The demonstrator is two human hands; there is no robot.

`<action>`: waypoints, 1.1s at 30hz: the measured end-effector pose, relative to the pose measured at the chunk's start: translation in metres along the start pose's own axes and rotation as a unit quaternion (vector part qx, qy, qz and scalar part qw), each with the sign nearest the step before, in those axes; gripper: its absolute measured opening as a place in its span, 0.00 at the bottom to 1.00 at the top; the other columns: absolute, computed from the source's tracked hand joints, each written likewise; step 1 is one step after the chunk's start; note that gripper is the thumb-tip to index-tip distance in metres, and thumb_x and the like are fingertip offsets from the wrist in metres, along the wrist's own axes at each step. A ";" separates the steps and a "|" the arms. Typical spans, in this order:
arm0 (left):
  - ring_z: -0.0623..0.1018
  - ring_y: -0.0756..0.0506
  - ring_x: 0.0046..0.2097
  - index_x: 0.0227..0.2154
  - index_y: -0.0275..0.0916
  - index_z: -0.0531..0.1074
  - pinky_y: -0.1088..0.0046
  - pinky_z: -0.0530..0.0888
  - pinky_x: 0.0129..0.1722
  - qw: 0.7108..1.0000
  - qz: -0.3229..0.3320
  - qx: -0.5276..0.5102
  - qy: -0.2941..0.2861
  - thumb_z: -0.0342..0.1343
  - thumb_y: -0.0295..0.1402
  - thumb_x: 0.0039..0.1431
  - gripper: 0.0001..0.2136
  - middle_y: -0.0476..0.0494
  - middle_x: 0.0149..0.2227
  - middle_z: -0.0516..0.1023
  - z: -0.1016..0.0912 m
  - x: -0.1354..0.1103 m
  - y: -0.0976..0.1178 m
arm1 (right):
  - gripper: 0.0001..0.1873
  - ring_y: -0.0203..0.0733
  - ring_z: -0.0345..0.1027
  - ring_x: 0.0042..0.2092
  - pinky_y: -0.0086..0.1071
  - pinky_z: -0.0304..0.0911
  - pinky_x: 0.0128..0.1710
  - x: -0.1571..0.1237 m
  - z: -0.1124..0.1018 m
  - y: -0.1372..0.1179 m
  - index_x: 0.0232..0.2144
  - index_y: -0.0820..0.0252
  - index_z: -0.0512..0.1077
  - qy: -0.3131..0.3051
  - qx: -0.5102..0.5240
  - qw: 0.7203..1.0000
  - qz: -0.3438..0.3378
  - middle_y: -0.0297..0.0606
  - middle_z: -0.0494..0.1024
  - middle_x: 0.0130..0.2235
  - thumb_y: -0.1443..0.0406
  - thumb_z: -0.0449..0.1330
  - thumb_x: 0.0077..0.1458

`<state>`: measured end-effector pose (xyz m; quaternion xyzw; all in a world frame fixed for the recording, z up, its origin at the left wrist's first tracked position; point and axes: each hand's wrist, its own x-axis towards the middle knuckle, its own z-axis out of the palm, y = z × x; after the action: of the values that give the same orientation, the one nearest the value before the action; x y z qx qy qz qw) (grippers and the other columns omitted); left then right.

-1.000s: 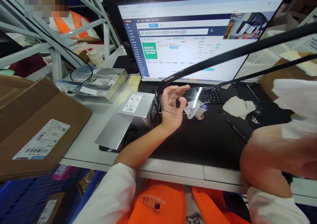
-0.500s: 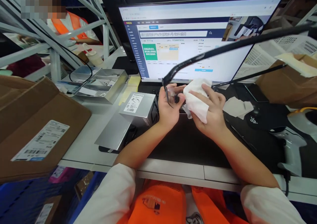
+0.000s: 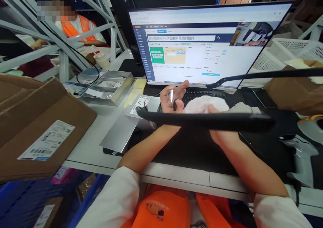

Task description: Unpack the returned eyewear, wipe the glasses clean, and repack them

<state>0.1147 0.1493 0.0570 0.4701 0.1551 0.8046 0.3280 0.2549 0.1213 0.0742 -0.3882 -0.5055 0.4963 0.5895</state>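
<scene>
My left hand (image 3: 173, 99) is raised over the black desk mat (image 3: 196, 147), fingers pinched on a pair of black-framed glasses (image 3: 172, 95) at the lens. One black temple arm (image 3: 202, 120) stretches across the view in front of both hands; the other (image 3: 264, 75) runs off to the right. My right hand (image 3: 222, 135) presses a white tissue (image 3: 204, 104) against the glasses. Its fingers are mostly hidden behind the temple arm.
A large lit monitor (image 3: 202, 46) and keyboard (image 3: 202, 94) stand behind the hands. A labelled grey box (image 3: 141, 106) and metal tray (image 3: 108, 83) lie left, a cardboard box (image 3: 37, 120) nearer left. A handheld scanner (image 3: 300, 150) sits right. A person in an orange vest (image 3: 75, 26) works behind the rack.
My right hand came in from the right with the tissue and closed it over the glasses held in my left hand. The glasses turned, so one temple arm now lies across the view.
</scene>
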 end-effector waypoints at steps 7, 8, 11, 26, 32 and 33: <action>0.78 0.40 0.61 0.51 0.49 0.63 0.56 0.70 0.64 1.000 -0.007 0.014 -0.007 0.57 0.55 0.64 0.21 0.42 0.54 0.80 0.001 -0.003 0.005 | 0.12 0.50 0.77 0.53 0.47 0.71 0.57 -0.019 0.016 0.004 0.38 0.52 0.79 -0.055 0.104 0.989 0.087 0.36 0.84 0.45 0.55 0.69 0.54; 0.78 0.40 0.60 0.51 0.49 0.63 0.57 0.70 0.63 1.000 -0.005 0.010 -0.009 0.57 0.54 0.64 0.20 0.42 0.54 0.80 0.001 -0.003 0.005 | 0.12 0.51 0.76 0.54 0.47 0.71 0.57 -0.020 0.017 0.003 0.37 0.53 0.79 -0.064 0.108 0.988 0.094 0.37 0.84 0.45 0.55 0.69 0.54; 0.78 0.40 0.60 0.50 0.48 0.63 0.57 0.71 0.63 1.000 -0.006 0.014 -0.012 0.57 0.55 0.64 0.21 0.42 0.54 0.80 0.001 -0.003 0.004 | 0.13 0.53 0.76 0.55 0.48 0.72 0.57 -0.020 0.017 0.001 0.36 0.55 0.79 -0.089 0.126 0.982 0.113 0.39 0.84 0.44 0.54 0.68 0.54; 0.79 0.41 0.58 0.50 0.48 0.64 0.60 0.74 0.58 0.999 0.000 0.048 -0.010 0.58 0.55 0.63 0.22 0.43 0.53 0.80 0.003 -0.008 -0.001 | 0.15 0.51 0.73 0.57 0.45 0.70 0.59 -0.018 0.024 -0.001 0.42 0.53 0.78 -0.079 0.177 0.972 0.130 0.39 0.83 0.48 0.54 0.69 0.55; 0.80 0.42 0.56 0.50 0.47 0.63 0.60 0.75 0.58 0.997 0.004 0.066 -0.039 0.57 0.54 0.65 0.20 0.42 0.51 0.81 0.007 -0.012 -0.003 | 0.10 0.53 0.70 0.60 0.46 0.66 0.62 -0.019 0.024 -0.003 0.38 0.53 0.80 -0.121 0.205 0.963 0.129 0.38 0.83 0.49 0.57 0.68 0.54; 0.80 0.42 0.56 0.50 0.47 0.63 0.60 0.75 0.59 0.997 0.010 0.065 -0.046 0.57 0.52 0.65 0.19 0.42 0.51 0.81 0.007 -0.011 -0.003 | 0.10 0.53 0.70 0.60 0.46 0.66 0.62 -0.020 0.025 -0.002 0.38 0.53 0.80 -0.126 0.202 0.963 0.126 0.38 0.83 0.49 0.57 0.69 0.54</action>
<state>0.1257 0.1432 0.0515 0.5284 0.1874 0.7737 0.2951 0.2313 0.1002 0.0766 -0.2559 -0.4115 0.7033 0.5201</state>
